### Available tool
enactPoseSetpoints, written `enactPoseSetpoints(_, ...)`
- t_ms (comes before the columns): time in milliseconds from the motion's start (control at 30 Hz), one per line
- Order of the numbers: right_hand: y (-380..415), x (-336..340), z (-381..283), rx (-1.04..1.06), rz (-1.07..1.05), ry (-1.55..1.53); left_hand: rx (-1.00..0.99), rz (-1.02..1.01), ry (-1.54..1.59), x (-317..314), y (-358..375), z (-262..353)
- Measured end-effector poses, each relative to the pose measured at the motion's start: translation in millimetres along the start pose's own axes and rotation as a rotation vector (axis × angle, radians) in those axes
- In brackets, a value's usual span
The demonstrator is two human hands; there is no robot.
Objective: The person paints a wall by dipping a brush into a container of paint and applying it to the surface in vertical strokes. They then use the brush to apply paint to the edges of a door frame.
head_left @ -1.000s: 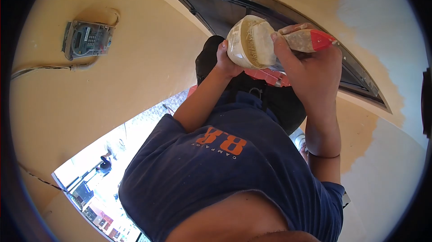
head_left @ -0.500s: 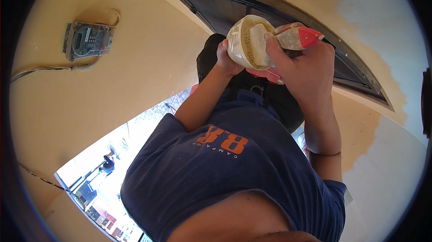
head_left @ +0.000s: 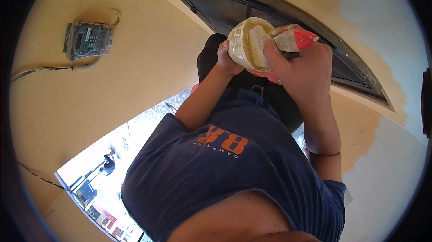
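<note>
My left hand (head_left: 228, 60) cups a pale, paint-smeared bowl (head_left: 240, 39) from its left side, thumb up near the rim. Yellowish residue coats the inside of the bowl. My right hand (head_left: 306, 64) is closed around a paintbrush (head_left: 288, 42) whose stained handle ends in red. The wide pale head of the brush lies inside the bowl's mouth, against the inner wall. Some of my right fingers are hidden behind the handle.
A dark-framed arched window (head_left: 216, 6) lies just beyond the hands. The yellow wall (head_left: 148, 44) carries an electric meter (head_left: 88, 40) with cables. Pale blue-white paint (head_left: 391, 165) covers the wall at right. Far below at left, a person (head_left: 108, 163) shows in bright light.
The bowl has shifted very slightly down and right. My right hand and the brush have moved a little left, keeping the brush head in the bowl.
</note>
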State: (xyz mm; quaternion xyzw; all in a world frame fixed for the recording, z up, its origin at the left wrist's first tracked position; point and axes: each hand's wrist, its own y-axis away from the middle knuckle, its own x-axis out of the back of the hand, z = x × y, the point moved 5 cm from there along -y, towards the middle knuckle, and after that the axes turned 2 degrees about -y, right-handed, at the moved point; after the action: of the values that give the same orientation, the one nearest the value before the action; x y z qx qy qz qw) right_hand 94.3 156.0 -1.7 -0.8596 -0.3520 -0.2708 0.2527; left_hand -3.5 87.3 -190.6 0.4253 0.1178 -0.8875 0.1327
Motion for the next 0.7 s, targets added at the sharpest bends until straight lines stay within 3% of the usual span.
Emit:
enactPoseSetpoints(233,10.4,11.8,-5.3,-0.058,0.066,-0.119,0.015,0.026,-0.006,-4.7,1.6,3.9)
enactPoseSetpoints(400,22.5,15.7,1.7,-0.138,0.134,-0.368,-0.010,0.033,-0.047,-7.8,0.6,5.8)
enactPoseSetpoints(500,28.5,21.0,5.7,-0.074,0.253,-0.390,-0.013,0.022,-0.024,-7.4,0.0,3.3)
enactPoseSetpoints(700,40.1,29.0,9.2,-0.029,0.300,-0.468,-0.004,-0.001,-0.018,-13.6,-0.9,5.2)
